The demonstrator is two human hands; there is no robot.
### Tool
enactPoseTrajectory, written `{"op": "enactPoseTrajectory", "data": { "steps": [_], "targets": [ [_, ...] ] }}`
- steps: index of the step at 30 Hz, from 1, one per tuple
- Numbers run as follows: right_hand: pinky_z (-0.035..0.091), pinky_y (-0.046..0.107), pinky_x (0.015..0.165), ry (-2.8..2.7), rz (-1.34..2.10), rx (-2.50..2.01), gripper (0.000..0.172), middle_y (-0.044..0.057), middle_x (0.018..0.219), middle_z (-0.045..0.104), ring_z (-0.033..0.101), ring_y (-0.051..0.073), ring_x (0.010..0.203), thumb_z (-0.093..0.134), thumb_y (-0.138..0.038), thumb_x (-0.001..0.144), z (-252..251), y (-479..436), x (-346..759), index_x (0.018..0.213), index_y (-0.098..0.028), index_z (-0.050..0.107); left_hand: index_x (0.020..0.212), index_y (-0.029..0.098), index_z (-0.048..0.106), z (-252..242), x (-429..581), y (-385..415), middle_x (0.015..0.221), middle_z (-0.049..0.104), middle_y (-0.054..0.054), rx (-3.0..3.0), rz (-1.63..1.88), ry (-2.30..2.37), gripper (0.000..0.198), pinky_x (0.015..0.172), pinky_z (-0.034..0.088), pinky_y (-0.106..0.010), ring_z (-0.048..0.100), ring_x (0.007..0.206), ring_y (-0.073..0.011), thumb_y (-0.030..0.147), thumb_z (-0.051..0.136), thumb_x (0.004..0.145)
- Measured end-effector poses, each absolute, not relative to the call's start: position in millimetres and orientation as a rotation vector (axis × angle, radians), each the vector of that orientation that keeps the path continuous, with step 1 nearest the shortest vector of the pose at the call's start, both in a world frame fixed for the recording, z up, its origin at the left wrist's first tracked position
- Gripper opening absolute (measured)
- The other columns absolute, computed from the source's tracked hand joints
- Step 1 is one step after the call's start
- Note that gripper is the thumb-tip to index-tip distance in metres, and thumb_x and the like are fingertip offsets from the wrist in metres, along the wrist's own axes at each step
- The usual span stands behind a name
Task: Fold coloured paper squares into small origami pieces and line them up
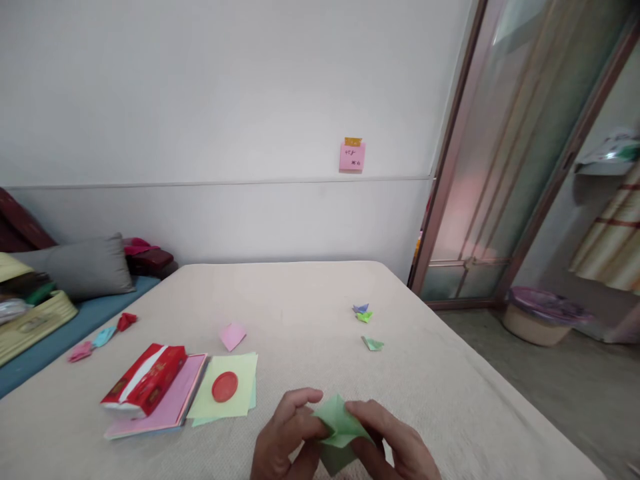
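Note:
Both my hands meet at the bottom middle of the view over the beige table [300,300]. My left hand [285,437] and my right hand [395,443] pinch a partly folded light green paper [339,421] between fingers and thumbs, one hand on each side. The paper stands up in a peak between them. Its lower part runs out of view below.
To the left lie a stack of coloured paper sheets [227,397] with a red round lid [225,387] on it, a red packet [147,380] and a pink folded piece [233,335]. Small folded paper pieces [367,327] lie ahead. A bench with cushions stands left, a sliding door right.

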State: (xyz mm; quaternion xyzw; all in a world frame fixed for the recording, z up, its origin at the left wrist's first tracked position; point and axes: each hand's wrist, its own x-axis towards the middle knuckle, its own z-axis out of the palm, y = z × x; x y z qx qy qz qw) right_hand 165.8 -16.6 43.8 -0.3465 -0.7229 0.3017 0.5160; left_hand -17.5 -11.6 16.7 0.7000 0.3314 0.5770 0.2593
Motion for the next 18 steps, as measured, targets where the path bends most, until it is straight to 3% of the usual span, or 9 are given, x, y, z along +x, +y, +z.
{"op": "enactPoseTrajectory", "data": {
  "steps": [5, 9, 14, 18],
  "targets": [
    [0.043, 0.023, 0.057, -1.805, 0.839, -0.832, 0.029, -0.003, 0.073, 0.058, 0.055, 0.015, 0.063, 0.058, -0.010, 0.079, 47.3, -15.4, 164.2, 0.098, -0.031, 0.062, 0.078, 0.025, 0.061, 18.6, -15.3, -11.6, 0.077, 0.068, -0.001, 2.009, 1.546, 0.910, 0.011, 0.079, 0.048, -0.024, 0.059, 0.101, -0.0202, 0.018, 0.055, 0.084],
    [0.040, 0.022, 0.054, -1.792, 0.875, -0.907, 0.021, -0.003, 0.066, 0.052, 0.053, 0.014, 0.060, 0.060, -0.012, 0.077, 41.8, -14.5, 159.4, 0.086, -0.028, 0.071, 0.078, 0.024, 0.059, 15.4, -12.7, -14.2, 0.095, 0.068, -0.003, 2.026, 1.520, 0.925, 0.012, 0.074, 0.049, -0.023, 0.061, 0.097, -0.0192, 0.013, 0.056, 0.080],
    [0.040, 0.023, 0.054, -1.666, 0.948, -0.832, 0.014, -0.001, 0.065, 0.054, 0.056, 0.015, 0.061, 0.064, -0.025, 0.080, 35.9, -10.9, 156.0, 0.086, -0.032, 0.076, 0.093, 0.025, 0.057, 15.8, -11.3, -16.4, 0.112, 0.062, -0.004, 1.844, 1.504, 0.994, 0.026, 0.060, 0.047, -0.020, 0.059, 0.069, -0.0117, 0.009, 0.057, 0.073],
    [0.041, 0.024, 0.054, -1.564, 1.015, -0.882, 0.012, -0.001, 0.066, 0.055, 0.055, 0.016, 0.060, 0.066, -0.032, 0.078, 33.6, -10.6, 158.1, 0.083, -0.031, 0.077, 0.089, 0.023, 0.062, 23.0, -12.7, -14.9, 0.073, 0.062, 0.002, 1.719, 1.298, 0.943, 0.019, 0.054, 0.042, -0.018, 0.055, 0.060, -0.0111, 0.012, 0.058, 0.073]
  ]
}}
